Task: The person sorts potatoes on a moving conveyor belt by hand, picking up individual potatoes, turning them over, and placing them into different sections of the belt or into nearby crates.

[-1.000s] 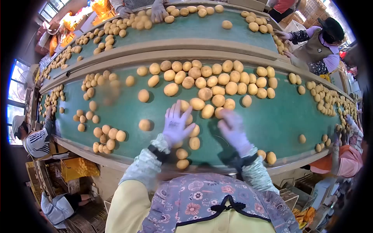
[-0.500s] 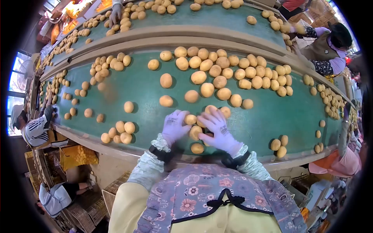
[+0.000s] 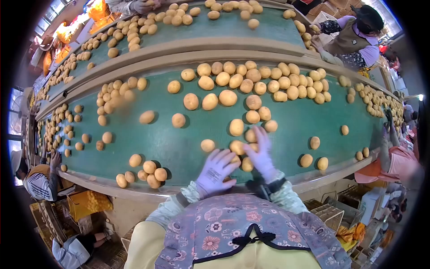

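Both my hands wear thin lavender gloves over the near side of a green conveyor belt (image 3: 179, 154). My left hand (image 3: 216, 172) lies palm down with its fingers stretched out, the tips against potatoes at the centre. My right hand (image 3: 261, 154) curves its thumb and fingers around a potato (image 3: 253, 147) that is partly hidden. Close by are a potato (image 3: 237, 147) between the hands and another potato (image 3: 247, 164) below them. A single potato (image 3: 208, 145) lies just beyond my left fingers.
A dense group of potatoes (image 3: 251, 74) lies along the far side. Several potatoes (image 3: 150, 167) sit near the left front edge. Behind a beige divider (image 3: 201, 48) runs a second belt (image 3: 215, 29). Co-workers stand at the left (image 3: 40, 181), right (image 3: 394, 161) and far right (image 3: 354, 38).
My left hand has moved right and nearer to me, its fingers now spread flatter. My right hand has turned more upright. Potatoes around them have shifted, and the view has moved slightly.
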A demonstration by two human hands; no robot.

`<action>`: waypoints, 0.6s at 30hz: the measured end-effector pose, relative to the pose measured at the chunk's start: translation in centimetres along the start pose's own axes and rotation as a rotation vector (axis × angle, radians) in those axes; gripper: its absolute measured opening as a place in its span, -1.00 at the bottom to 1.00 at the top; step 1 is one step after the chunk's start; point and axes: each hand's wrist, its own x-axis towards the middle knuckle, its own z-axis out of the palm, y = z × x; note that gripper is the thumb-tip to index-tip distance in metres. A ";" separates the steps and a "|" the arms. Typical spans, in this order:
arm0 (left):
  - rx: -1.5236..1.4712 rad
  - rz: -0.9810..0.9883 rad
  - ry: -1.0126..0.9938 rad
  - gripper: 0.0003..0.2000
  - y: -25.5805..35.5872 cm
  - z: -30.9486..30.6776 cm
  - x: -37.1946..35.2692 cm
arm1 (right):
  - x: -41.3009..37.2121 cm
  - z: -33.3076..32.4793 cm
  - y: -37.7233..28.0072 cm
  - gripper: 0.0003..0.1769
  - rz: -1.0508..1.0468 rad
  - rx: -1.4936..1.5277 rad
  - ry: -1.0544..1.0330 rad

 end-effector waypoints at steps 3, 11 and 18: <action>0.036 -0.112 -0.036 -0.34 -1.1 -2.1 -2.1 | 2.8 4.2 -5.6 -0.14 -0.132 0.231 -0.178; 0.136 -0.427 0.118 -0.32 -5.8 -8.5 -15.8 | 27.2 3.6 -3.5 -0.50 -0.367 -0.296 0.048; 0.112 -0.444 0.061 -0.41 -8.2 -9.0 -18.4 | 32.1 4.7 -8.4 -0.30 0.321 -0.686 -0.421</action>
